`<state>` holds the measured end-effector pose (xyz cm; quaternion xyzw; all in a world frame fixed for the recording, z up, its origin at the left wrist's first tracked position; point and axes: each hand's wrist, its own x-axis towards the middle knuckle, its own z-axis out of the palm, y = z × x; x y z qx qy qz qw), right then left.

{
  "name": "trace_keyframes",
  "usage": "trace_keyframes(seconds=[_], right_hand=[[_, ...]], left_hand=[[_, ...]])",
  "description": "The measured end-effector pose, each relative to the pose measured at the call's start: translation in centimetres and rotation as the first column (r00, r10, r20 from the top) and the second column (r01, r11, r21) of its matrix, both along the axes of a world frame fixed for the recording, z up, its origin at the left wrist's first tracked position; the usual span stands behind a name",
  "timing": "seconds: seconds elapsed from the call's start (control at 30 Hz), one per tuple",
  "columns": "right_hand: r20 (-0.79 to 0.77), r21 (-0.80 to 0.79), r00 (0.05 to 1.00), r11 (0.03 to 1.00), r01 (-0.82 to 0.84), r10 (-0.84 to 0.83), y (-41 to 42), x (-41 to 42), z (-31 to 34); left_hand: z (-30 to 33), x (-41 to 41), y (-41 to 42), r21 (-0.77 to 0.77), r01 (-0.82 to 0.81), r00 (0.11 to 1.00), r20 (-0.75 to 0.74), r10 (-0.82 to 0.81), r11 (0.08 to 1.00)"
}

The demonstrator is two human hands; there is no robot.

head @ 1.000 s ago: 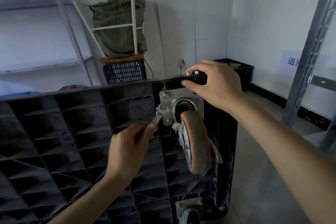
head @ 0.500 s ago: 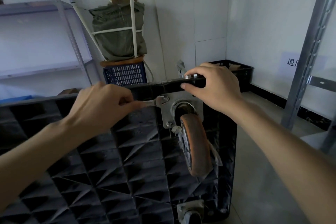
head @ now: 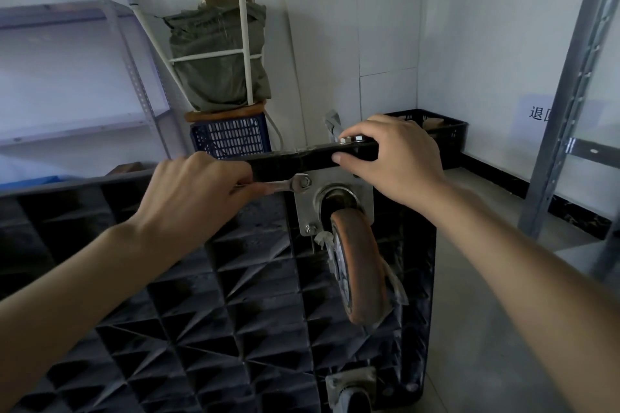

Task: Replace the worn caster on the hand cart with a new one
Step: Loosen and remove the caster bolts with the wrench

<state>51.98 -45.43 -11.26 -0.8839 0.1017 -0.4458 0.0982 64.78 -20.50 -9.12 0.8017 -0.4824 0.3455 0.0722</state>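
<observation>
The black hand cart (head: pixel 201 312) stands on its side with its ribbed underside facing me. A worn orange caster (head: pixel 360 265) hangs from a steel mounting plate (head: pixel 303 211) near the top edge. My left hand (head: pixel 198 198) is shut on a small wrench (head: pixel 288 184), whose jaw sits on the plate's upper left bolt (head: pixel 305 182). My right hand (head: pixel 399 161) grips the cart's top rim above the plate, beside two nuts (head: pixel 351 139) resting on the rim. A lower left bolt (head: pixel 310 229) shows on the plate. A second caster (head: pixel 350 389) peeks in at the bottom.
A blue crate (head: pixel 231 137) with a green bundle (head: pixel 218 57) stands against the back wall. A black crate (head: pixel 446 134) sits in the right corner. Metal shelving (head: pixel 127 54) rises at left and a steel rack upright (head: pixel 577 77) at right. Concrete floor (head: pixel 486 329) lies right of the cart.
My left hand has lifted the wrench from the plate's lower left bolt to the upper left bolt, now holding it level. My right hand has stayed on the rim.
</observation>
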Motion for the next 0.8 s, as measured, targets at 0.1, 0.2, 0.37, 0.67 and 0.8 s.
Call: trace_keyframes(seconds=[0.1,0.2,0.37,0.67,0.8], right_hand=[[0.004,-0.008,1.000,1.000,-0.003,0.003,0.0,0.0,0.0],[0.006,-0.007,1.000,1.000,-0.004,0.004,0.0,0.0,0.0],[0.008,0.002,1.000,1.000,-0.015,0.015,0.0,0.1,0.0],[0.016,0.009,1.000,1.000,-0.019,0.019,-0.2,0.2,-0.1],[0.015,0.002,1.000,1.000,-0.019,0.019,-0.2,0.2,-0.1]], left_hand=[[-2.0,0.4,0.0,-0.119,-0.007,0.990,-0.140,-0.009,0.993],[-5.2,-0.3,-0.7,-0.251,-0.076,0.917,-0.398,-0.032,0.965],[-9.7,-3.3,-3.4,-0.445,-0.065,0.713,-0.647,-0.270,0.893],[-11.8,-5.5,-3.6,-0.572,-0.067,0.631,-0.659,-0.409,0.818],[-10.8,-3.7,-1.5,-0.519,-0.070,0.757,-0.583,-0.293,0.852]])
